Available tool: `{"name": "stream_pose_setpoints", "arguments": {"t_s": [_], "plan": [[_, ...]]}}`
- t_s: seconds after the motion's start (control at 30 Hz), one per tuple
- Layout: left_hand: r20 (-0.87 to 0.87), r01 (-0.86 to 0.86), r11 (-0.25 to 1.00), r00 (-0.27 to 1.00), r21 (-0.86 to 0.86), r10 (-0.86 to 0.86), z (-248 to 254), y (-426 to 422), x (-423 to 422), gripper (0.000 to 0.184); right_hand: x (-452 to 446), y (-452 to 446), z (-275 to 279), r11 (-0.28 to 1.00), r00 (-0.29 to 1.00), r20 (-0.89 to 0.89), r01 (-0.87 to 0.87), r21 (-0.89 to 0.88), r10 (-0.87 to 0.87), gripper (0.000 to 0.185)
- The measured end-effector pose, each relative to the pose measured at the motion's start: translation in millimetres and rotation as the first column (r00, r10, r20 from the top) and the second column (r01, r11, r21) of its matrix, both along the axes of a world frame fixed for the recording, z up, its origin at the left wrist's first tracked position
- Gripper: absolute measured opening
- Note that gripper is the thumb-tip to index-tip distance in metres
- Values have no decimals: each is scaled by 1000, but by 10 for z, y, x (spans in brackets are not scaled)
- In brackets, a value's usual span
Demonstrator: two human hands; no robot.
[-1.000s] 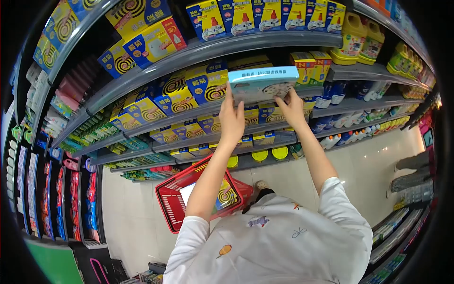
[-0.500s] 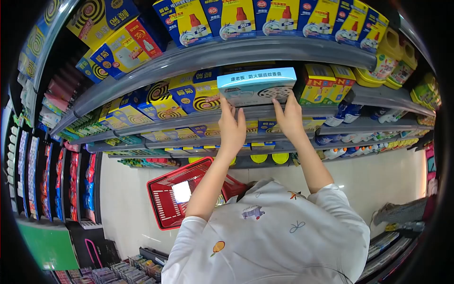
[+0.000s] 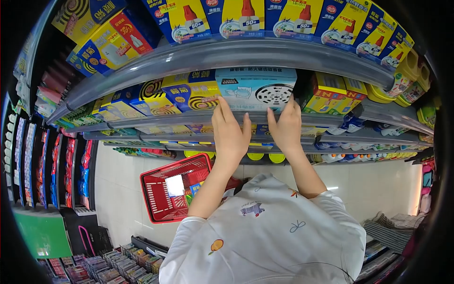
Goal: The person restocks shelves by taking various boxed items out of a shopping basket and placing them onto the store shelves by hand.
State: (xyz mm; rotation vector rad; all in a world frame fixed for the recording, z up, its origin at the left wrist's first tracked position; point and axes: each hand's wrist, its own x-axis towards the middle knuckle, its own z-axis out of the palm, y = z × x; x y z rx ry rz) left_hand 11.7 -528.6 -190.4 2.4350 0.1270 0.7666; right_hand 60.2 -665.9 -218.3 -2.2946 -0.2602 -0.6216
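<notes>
A light blue mosquito coil tray box (image 3: 242, 90), with a round black-and-white pattern on its front, sits upright in the shelf row between yellow-and-blue mosquito coil boxes (image 3: 191, 92) and green-and-red boxes (image 3: 326, 93). My left hand (image 3: 231, 135) is at its lower left corner, fingers along the edge and thumb pointing up in front. At the lower right corner, my right hand (image 3: 286, 127) has its fingers against the side and its thumb near the bottom edge. Between them the two hands hold the box; its back is hidden in the shelf.
Above runs a grey shelf edge (image 3: 227, 52) bearing boxes with red-capped bottles pictured. A red shopping basket (image 3: 146, 194) with a few items stands on the floor to the left. Yellow jugs (image 3: 380, 92) stand at the right. Lower shelves hold bottles and packets.
The light blue box has gone back and down into the shelf row, so its patterned front now faces me more fully. Both hands moved with it, and the view has come closer to the shelf.
</notes>
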Motion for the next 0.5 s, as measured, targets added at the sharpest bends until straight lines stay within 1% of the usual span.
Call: {"name": "stream_pose_setpoints", "arguments": {"t_s": [0.1,0.17,0.27,0.3,0.4,0.43,0.5], "plan": [[35,9,997,999,70,-11,-147,41,-11,70,-32,12,14,1000,1000,-31,-4,1,4,75],[28,32,999,999,27,-32,-183,38,-75,69,-54,4,31,1000,999,-47,-26,2,26,77],[55,63,998,997,-12,-62,-318,71,-229,68,-184,-26,17,1000,999,39,-20,-13,21,77],[69,70,997,995,-20,-68,-393,95,-303,67,-243,-43,-40,998,982,180,-57,-3,56,75],[-8,123,990,992,-71,-124,-647,225,-655,64,-556,-76,-116,967,934,254,-255,-25,253,71],[-49,109,989,992,-98,-114,-813,288,-800,61,-633,-76,-227,942,919,210,-333,-35,333,67],[-204,76,987,973,-145,-105,-1169,412,-1160,59,-759,-16,-520,839,840,-41,-542,-42,541,64]]}}
